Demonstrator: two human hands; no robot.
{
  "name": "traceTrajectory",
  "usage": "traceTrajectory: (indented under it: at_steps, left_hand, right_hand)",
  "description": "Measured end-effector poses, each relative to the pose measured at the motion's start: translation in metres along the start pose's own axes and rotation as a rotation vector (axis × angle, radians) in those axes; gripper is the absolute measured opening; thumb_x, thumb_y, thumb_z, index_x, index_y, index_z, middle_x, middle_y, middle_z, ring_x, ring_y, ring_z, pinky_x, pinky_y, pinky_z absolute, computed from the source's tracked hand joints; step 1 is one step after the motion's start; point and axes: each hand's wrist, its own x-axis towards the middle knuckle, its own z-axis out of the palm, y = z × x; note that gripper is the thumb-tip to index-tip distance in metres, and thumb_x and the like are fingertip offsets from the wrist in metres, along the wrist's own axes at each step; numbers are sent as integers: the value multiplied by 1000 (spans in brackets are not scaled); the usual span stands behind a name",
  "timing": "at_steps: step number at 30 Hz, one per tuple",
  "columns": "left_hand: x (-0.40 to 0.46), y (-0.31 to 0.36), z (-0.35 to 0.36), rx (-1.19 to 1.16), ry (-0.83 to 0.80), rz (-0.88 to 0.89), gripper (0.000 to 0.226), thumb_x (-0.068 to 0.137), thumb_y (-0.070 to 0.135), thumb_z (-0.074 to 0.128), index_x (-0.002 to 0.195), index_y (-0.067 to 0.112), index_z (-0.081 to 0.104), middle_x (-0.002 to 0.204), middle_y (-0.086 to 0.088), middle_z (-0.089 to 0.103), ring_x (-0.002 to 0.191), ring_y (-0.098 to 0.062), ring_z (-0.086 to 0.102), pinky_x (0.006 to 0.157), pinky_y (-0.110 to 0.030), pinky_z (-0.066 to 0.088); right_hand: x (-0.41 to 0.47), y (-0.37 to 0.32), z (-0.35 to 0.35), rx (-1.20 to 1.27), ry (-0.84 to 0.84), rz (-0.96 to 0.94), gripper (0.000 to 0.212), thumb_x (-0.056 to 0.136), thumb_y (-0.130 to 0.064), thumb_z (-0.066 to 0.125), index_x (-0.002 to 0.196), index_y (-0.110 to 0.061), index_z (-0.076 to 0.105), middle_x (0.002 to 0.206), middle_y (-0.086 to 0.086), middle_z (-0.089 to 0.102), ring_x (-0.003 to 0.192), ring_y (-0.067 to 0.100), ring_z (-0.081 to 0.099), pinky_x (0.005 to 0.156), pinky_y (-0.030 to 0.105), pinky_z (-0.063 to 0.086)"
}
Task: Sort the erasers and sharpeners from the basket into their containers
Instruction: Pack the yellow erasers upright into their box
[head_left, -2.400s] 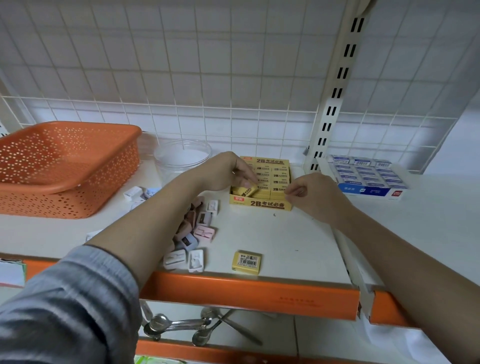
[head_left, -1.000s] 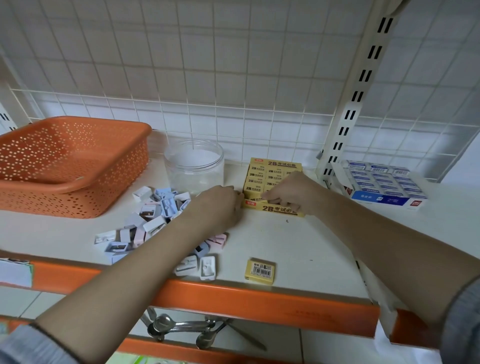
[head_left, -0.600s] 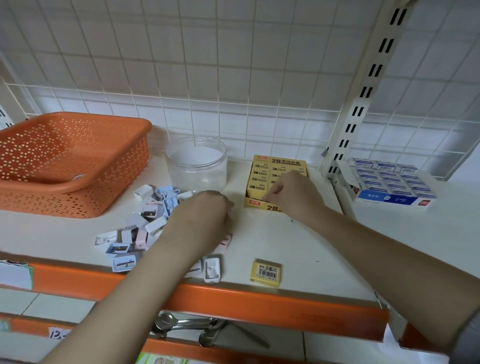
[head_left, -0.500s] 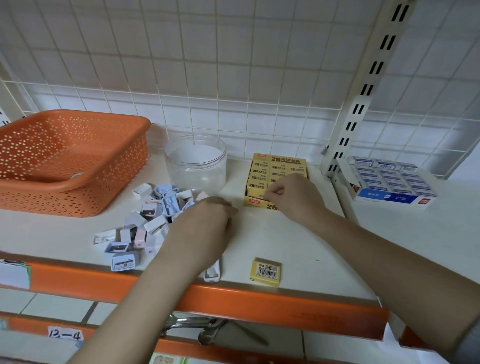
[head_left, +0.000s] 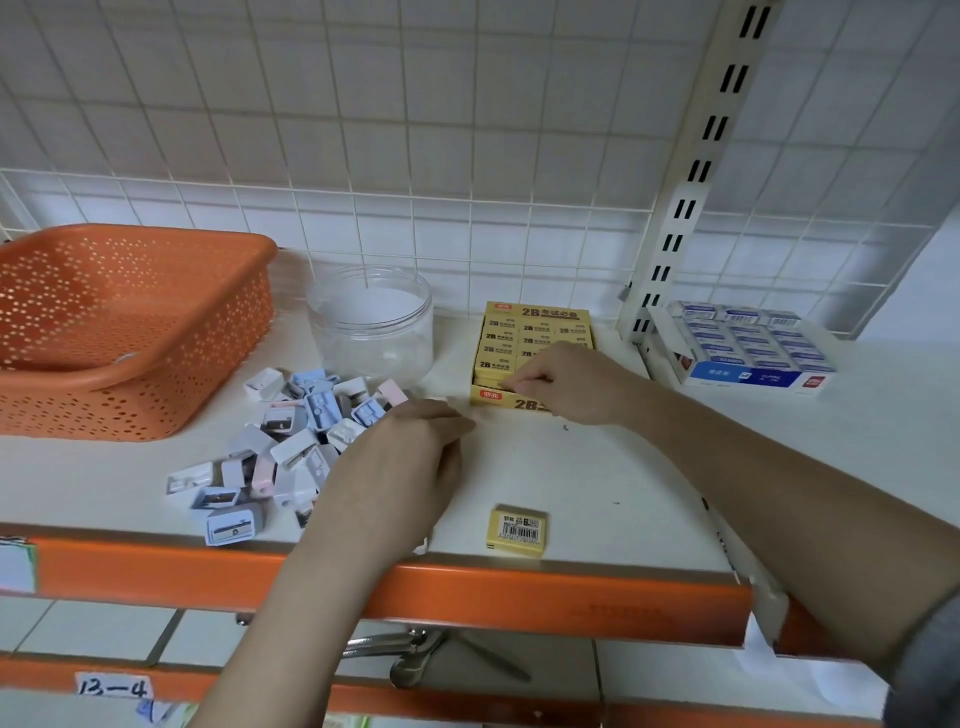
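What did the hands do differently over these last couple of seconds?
The left hand left the yellow box and came down beside the sharpeners. The right hand stayed at the box's front edge. The loose eraser, jar and basket stayed put.

- A stationery shop: white wire-grid back panel (head_left: 395, 171) and slotted white metal upright (head_left: 691, 171).
- Orange-edged white shelf (head_left: 519, 584) bearing a handwritten "13-4" label (head_left: 111, 688).
- Blue-and-white retail box of erasers (head_left: 748, 348).

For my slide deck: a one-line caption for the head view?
Right hand at the yellow eraser box, left hand beside loose sharpeners, one eraser left.
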Motion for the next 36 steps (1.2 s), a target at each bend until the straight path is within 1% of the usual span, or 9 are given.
traceTrajectory:
  at_steps: [5,9,11,15,19,25,29,32,36]
  left_hand:
    - [-2,2,1,-17,-13,-74,32,90,13,49,114,21,68,119,7,63,111,-13,55,89,-23,43]
    - [1,0,-3,-5,-37,-135,33,90,12,45,113,21,67,117,4,64,109,-15,55,88,-27,45]
    - [2,-1,-6,-5,-36,-144,35,91,11,45,116,21,66,118,3,64,109,-15,56,89,-25,43]
    - [0,-6,-17,20,-40,-164,33,92,14,46,117,23,65,115,2,65,105,-18,58,81,-25,41]
    - [-4,-13,-28,4,13,-184,27,89,11,50,104,18,71,103,-7,69,95,-26,61,78,-35,48]
    - [-6,-15,-27,29,-16,-215,26,91,14,48,101,19,71,95,-8,69,90,-28,60,73,-38,49]
    - [-8,-13,-27,-1,2,-202,29,90,13,50,110,23,69,103,-6,69,95,-26,61,76,-35,49]
    - [-6,-14,-28,-13,22,-188,30,89,10,51,108,23,70,102,-7,69,94,-26,61,77,-36,49]
    - [-4,-16,-27,8,8,-179,30,90,11,50,109,24,70,103,-5,69,96,-24,60,73,-30,44]
  right_hand:
    - [-18,-4,0,105,33,7,29,98,-18,45,120,-14,64,73,-12,59,74,17,64,59,16,46]
    - [-33,-13,3,90,165,-51,24,94,-16,54,113,-9,67,110,2,68,100,14,63,84,16,46]
    - [-44,-16,6,55,224,-83,23,91,-18,57,111,-15,69,109,-3,67,100,8,62,91,21,46]
    - [-75,-23,7,108,97,-147,14,85,-23,68,97,-17,73,82,-20,64,76,-13,58,70,2,42]
    - [-95,-25,19,150,-102,-120,28,77,-33,74,103,-23,70,85,-20,65,80,-11,59,66,1,43]
    - [-101,-28,31,67,-80,-106,39,78,-33,73,115,-28,65,85,-23,58,83,-6,55,68,4,42]
    - [-98,-29,29,135,-91,-105,46,86,-26,63,131,-28,53,78,-13,58,74,10,59,70,20,48]
    - [-87,-23,17,273,3,-92,28,89,-26,60,115,-33,61,83,-7,65,77,28,64,69,35,52]
    - [-67,-12,0,569,188,-19,17,81,-17,70,92,-26,60,72,-7,69,76,22,64,70,33,52]
